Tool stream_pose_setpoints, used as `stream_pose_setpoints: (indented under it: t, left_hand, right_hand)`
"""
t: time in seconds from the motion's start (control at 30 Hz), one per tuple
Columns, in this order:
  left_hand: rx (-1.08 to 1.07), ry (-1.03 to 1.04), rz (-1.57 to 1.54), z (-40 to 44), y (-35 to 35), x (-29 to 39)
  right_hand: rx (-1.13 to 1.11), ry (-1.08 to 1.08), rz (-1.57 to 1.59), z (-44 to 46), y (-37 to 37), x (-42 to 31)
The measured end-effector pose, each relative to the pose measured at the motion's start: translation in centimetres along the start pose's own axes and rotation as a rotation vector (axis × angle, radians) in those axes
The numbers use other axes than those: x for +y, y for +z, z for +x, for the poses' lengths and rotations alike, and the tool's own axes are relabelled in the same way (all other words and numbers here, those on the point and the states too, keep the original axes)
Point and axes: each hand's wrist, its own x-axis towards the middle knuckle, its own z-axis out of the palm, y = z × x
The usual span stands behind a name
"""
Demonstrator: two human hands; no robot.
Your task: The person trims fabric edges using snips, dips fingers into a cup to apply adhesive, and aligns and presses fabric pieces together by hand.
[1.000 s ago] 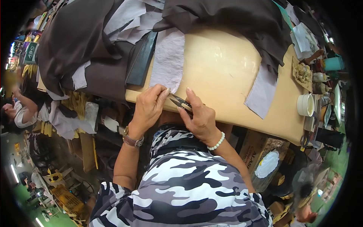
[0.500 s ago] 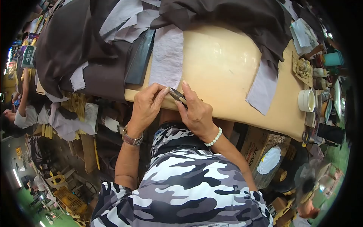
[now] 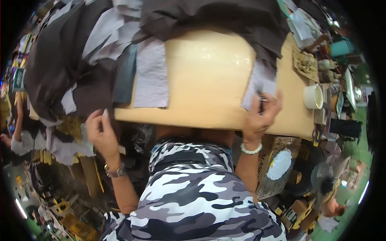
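Note:
My right hand [image 3: 262, 114] is closed around small dark snips [image 3: 261, 103], blurred by motion, over the lower end of the right grey fabric strip [image 3: 257, 86]. Off the table's front left corner is my left hand [image 3: 102, 130], fingers curled, beside the dark brown material [image 3: 94, 94]; whether a small thing is between its fingertips cannot be made out. A second grey strip [image 3: 151, 76] lies flat on the tan tabletop [image 3: 205, 88], next to a dark flat block [image 3: 125, 76].
Dark cloth with grey pieces drapes over the table's back and left. At the right stand a white cup [image 3: 313, 97], a tray with crumbs [image 3: 304, 64] and scissors [image 3: 317, 135]. A stained board [image 3: 279, 164] is below the right edge. Another person's arm [image 3: 18, 116] shows far left.
My hands have parted: the left moved left off the table corner, the right moved right with the snips to the right strip. The view has shifted, so the table appears further left.

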Motion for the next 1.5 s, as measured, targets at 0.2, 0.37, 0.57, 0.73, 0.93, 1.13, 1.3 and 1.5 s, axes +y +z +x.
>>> stream_pose_setpoints:
  t: [0.2,0.37,0.57,0.73,0.93,1.13,1.3,1.5]
  left_hand:
    - [-0.071,0.151,-0.030,2.6,2.5,5.8]
    - [-0.268,0.690,-0.382,4.2,11.1,15.6]
    - [-0.335,1.171,-0.345,2.1,22.1,27.3]
    - [-0.346,0.837,-0.203,7.3,30.6,31.1]
    - [-0.246,0.203,-0.194,14.8,29.5,23.0]
    - [0.249,0.879,-0.442,10.4,24.3,25.6]
    - [-0.300,0.960,-0.495,4.8,24.6,26.6]
    - [-0.594,0.245,-0.569,3.9,24.0,24.5]
  right_hand:
    - [0.062,-0.027,-0.580,4.6,-7.9,9.5]
    - [-0.046,-0.012,-0.350,5.2,-5.5,6.0]
    - [-0.157,-0.054,-0.267,2.1,-1.4,3.8]
    - [-0.142,-0.012,-0.242,1.6,-1.6,3.7]
    - [-0.151,-0.011,-0.235,1.6,-1.7,3.6]
    - [-0.164,0.001,-0.221,1.7,-1.9,3.6]
    - [-0.197,-0.004,-0.266,1.1,-2.5,3.2]
    - [-0.176,-0.029,-0.297,0.3,-3.0,3.1]
